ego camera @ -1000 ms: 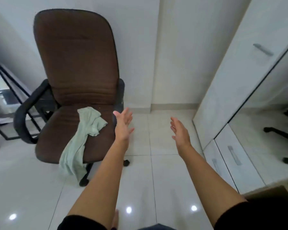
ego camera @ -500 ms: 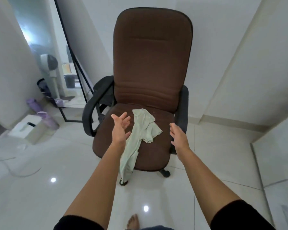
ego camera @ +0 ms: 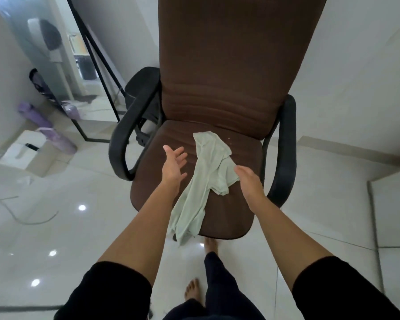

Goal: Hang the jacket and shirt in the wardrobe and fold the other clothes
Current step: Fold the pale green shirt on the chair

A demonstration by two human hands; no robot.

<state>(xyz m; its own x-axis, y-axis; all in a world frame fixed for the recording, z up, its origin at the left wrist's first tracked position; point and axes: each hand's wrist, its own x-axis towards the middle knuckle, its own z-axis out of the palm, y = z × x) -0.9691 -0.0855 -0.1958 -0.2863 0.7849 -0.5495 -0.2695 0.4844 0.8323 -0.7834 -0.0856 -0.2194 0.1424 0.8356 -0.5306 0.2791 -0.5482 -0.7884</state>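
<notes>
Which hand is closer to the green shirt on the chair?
Right. The right hand is open at the light green shirt, overlapping its right edge. The left hand is open over the brown chair seat, left of the shirt with a gap.

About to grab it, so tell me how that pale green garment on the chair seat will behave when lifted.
The pale green garment looks thin and floppy: it lies crumpled, one end hanging off the chair seat's front edge. It will probably sag and unfurl when lifted, and seems light. Gripped at one spot, the rest would likely trail.
</notes>
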